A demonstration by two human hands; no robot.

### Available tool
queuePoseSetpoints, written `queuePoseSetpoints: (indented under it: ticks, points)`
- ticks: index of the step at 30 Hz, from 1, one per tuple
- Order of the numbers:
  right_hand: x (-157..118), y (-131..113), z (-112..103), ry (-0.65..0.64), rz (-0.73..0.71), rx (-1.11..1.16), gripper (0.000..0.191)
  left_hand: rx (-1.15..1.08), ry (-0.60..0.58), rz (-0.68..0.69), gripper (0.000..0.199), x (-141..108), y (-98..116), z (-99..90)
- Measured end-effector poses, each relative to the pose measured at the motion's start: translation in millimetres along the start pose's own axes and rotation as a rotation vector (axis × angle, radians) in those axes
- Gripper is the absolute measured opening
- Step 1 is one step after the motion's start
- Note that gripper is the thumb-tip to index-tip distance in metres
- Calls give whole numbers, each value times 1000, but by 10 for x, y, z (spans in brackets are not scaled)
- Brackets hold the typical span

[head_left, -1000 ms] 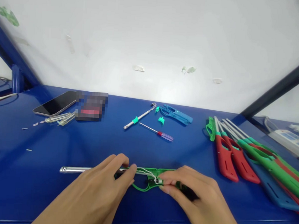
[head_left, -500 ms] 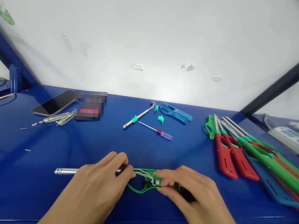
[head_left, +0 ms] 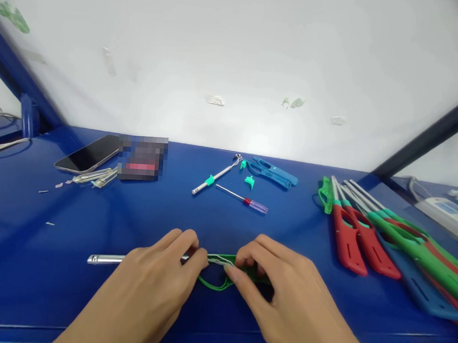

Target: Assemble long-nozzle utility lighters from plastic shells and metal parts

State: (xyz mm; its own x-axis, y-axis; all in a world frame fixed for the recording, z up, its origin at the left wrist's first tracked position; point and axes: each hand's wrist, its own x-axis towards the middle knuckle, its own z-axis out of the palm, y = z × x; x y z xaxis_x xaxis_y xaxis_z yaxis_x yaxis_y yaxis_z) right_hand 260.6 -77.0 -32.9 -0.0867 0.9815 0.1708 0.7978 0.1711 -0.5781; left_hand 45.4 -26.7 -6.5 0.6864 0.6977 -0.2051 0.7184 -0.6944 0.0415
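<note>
A green lighter shell (head_left: 211,286) lies at the front of the blue table, with white wires (head_left: 219,259) along its upper side. My left hand (head_left: 160,276) is closed around its left end, where a silver metal tube (head_left: 105,259) sticks out to the left. My right hand (head_left: 280,283) has its fingers closed on the right part of the shell, thumb and index finger at the wires. The fingers hide the shell's right end and the black part inside it.
Behind my hands lie a screwdriver (head_left: 255,205), a metal rod (head_left: 213,179), blue shells (head_left: 273,172) and a teal trigger piece (head_left: 249,181). Red lighters (head_left: 349,241), green ones (head_left: 414,240) and a power strip (head_left: 449,213) are right. A phone (head_left: 90,154) lies back left.
My right hand has shifted left along the shell, its thumb and fingers now covering the black part and wire ends. My left hand keeps its hold. The view has shifted slightly.
</note>
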Motion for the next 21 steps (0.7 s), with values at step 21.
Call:
queuePoseSetpoints:
  ticks: [21]
  points:
    - [163, -84, -77, -230, -126, -284, 15, 26, 35, -19, 63, -25, 51, -15]
